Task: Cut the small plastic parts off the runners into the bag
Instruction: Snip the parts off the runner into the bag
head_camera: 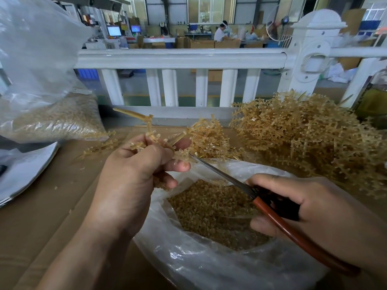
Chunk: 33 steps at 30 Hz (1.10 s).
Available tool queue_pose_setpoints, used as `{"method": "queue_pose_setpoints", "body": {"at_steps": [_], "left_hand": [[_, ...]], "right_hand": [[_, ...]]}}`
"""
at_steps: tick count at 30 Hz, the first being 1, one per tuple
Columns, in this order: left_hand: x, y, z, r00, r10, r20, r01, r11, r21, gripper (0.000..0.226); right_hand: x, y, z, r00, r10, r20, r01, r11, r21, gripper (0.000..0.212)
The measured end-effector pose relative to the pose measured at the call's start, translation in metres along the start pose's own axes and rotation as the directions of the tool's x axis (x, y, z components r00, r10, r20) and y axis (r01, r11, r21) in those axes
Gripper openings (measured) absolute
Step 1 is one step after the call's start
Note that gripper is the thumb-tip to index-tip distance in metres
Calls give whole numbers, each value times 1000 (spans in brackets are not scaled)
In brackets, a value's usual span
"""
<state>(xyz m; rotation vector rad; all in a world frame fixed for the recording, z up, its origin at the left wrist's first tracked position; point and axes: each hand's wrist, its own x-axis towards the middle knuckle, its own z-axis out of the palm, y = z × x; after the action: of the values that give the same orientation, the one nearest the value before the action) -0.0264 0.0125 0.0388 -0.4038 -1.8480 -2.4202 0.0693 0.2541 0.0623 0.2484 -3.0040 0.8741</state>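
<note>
Step in hand: trimming. At frame centre the left hand (134, 170) pinches a runner (146, 124) over the open plastic bag (188, 258), which holds cut parts (209, 212). The right hand (310, 206) grips red-handled scissors (226, 176), whose tip meets the runner. The next move likely calls for closing the blades at a part's stem, keeping it above the bag mouth.

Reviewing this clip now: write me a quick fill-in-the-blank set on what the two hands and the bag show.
1. The left hand grips a ____ above the bag.
2. The right hand holds the ____, whose blade tips reach that piece.
3. The bag's mouth is ____, with cut parts inside.
Missing words: runner; scissors; open.
</note>
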Motion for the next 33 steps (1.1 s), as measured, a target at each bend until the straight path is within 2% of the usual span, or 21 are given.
{"method": "queue_pose_setpoints", "body": {"at_steps": [11,14,17,26,33], "left_hand": [[-2,2,-1,1000,16,16,-17,999,36,7],[-2,1,0,1000,12,11,-13,999,45,13],[-2,1,-1,1000,6,19,-7,999,50,8],[0,1,-3,999,2,34,-4,998,63,16],[0,0,-4,999,5,36,-7,999,51,12]], "right_hand": [[-4,-3,-2,1000,13,19,-12,999,-37,75],[-3,-1,0,1000,12,10,-11,999,-39,74],[-2,1,0,1000,-3,2,3,1000,-27,71],[-3,0,0,1000,-21,-10,21,999,-41,67],[-4,-2,1,999,-27,-34,25,999,-47,65]]}}
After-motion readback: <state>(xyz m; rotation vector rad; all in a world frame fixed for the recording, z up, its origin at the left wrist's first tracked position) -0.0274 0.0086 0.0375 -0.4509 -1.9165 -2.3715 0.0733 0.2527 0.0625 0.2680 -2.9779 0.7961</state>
